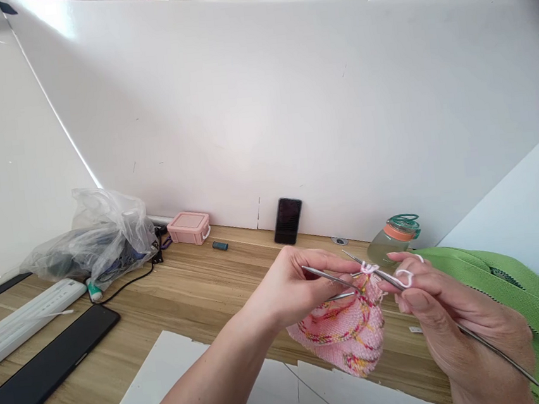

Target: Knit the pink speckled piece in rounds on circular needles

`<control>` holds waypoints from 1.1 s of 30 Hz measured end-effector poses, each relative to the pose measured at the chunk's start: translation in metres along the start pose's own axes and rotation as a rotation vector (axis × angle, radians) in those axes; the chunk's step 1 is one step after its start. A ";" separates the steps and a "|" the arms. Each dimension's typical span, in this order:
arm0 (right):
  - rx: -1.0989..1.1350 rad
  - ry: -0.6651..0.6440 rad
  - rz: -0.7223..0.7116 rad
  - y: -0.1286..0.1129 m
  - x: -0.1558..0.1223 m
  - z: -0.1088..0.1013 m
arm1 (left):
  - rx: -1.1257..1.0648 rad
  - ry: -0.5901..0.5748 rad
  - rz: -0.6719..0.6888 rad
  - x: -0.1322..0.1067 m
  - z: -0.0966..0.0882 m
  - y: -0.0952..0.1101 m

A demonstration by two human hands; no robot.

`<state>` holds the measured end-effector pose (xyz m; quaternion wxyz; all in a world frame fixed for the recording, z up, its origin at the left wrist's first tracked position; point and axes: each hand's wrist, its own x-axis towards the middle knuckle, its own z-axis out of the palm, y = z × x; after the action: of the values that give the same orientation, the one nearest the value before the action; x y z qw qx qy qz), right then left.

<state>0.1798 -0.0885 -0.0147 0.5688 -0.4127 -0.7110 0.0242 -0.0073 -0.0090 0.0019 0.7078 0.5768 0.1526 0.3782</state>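
Note:
A small pink knitted piece [346, 332] with yellow and red flecks hangs between my hands above the wooden desk [197, 291]. My left hand [292, 289] is closed on its top edge, pinching thin metal knitting needles [329, 277]. My right hand [452, 318] is closed on another long metal needle [494, 352] that runs back past my wrist. Pale pink yarn [404, 276] is looped over my right forefinger. The needle tips cross at the top of the knitting.
A black phone [288, 220] leans on the white partition. Beside it lie a pink lidded box [189, 227], a small teal object [220, 246] and a crumpled plastic bag [96, 241]. At the right stand a bottle [392, 241] and a green bag [521, 292]. White and black flat devices [36, 351] lie left.

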 end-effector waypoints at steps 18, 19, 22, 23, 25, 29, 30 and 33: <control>-0.022 -0.106 0.020 -0.006 0.000 -0.003 | -0.171 0.055 0.003 0.001 0.004 -0.001; -0.011 -0.088 0.011 -0.006 0.000 -0.003 | -0.183 0.064 0.006 0.001 0.004 -0.001; -0.015 -0.028 -0.009 -0.007 -0.002 -0.002 | -0.223 0.095 -0.002 0.002 0.006 0.001; -0.030 -0.014 -0.020 -0.007 -0.002 -0.002 | -0.232 0.109 -0.007 0.002 0.006 0.001; -0.069 0.005 -0.047 -0.006 -0.003 -0.001 | -0.247 0.139 -0.018 0.003 0.007 0.001; -0.143 0.012 -0.091 -0.005 -0.003 0.002 | -0.246 0.151 -0.013 0.003 0.006 -0.001; -0.162 0.004 -0.098 -0.005 -0.002 0.002 | -0.238 0.145 -0.010 0.002 0.006 -0.001; -0.204 -0.011 -0.134 -0.003 -0.002 0.003 | -0.214 0.144 -0.004 0.002 0.007 0.000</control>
<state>0.1761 -0.0902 -0.0153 0.5203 -0.4197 -0.7389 -0.0839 -0.0018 -0.0124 0.0044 0.7532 0.4691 0.1629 0.4313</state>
